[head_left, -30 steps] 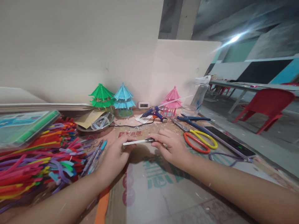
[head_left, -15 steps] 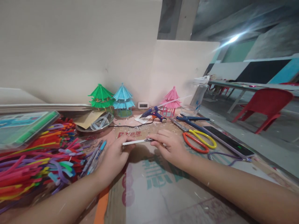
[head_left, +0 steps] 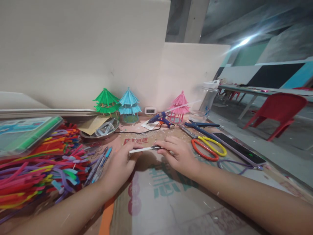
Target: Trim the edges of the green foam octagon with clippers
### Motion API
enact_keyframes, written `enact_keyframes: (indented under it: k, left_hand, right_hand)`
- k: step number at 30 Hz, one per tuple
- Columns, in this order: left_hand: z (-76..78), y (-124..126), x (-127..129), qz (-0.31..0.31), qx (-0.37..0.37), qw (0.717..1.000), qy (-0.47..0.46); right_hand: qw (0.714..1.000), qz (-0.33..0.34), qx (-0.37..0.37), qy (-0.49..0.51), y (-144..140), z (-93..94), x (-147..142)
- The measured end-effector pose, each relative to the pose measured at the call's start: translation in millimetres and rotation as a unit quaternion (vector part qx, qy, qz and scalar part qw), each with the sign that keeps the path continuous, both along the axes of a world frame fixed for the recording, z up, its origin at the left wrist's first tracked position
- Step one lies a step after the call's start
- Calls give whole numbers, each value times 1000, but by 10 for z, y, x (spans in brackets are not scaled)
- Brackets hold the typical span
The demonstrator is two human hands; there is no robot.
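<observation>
Just above the cardboard, a thin white piece (head_left: 140, 150), seen nearly edge-on with a dark end, spans the gap between my two hands. My left hand (head_left: 119, 166) is closed on its white part, thumb below. The fingertips of my right hand (head_left: 179, 155) pinch the dark end (head_left: 156, 148). Whether the dark end belongs to the white piece or is separate, I cannot tell. Beyond my hands lies a blue hot glue gun (head_left: 160, 119). Orange-and-yellow-handled scissors (head_left: 205, 148) lie beside my right hand, and several pens (head_left: 101, 164) lie beside my left.
Small green (head_left: 106, 101), blue (head_left: 129, 104) and pink (head_left: 181, 106) pavilions stand along the back board. Colourful pipe cleaners (head_left: 31, 176) pile up on the left under a plastic case (head_left: 29, 133). On the right are pliers (head_left: 202, 125), a phone (head_left: 239, 148) and a clear bottle (head_left: 207, 99).
Both hands stay nearly in place on the white piece. It has tilted very slightly, and more of the dark end shows by my right fingertips.
</observation>
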State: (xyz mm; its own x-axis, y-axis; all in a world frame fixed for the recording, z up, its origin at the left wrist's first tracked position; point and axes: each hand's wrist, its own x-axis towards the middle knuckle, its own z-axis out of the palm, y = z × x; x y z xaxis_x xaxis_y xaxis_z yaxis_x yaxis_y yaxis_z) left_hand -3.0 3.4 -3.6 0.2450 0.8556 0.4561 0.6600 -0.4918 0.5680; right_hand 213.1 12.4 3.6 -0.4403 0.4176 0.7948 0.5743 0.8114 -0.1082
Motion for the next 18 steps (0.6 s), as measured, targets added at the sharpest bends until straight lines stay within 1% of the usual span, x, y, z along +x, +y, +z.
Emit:
enact_keyframes:
  k: [7, 18]
  left_hand:
    - [-6, 2, 5, 6, -1, 1000, -5]
    - [3, 11, 5, -3, -10, 1000, -2]
  right_hand:
    - [1000, 3, 18, -6, 2, 6, -2]
    - [1000, 7, -12, 14, -2, 1, -9]
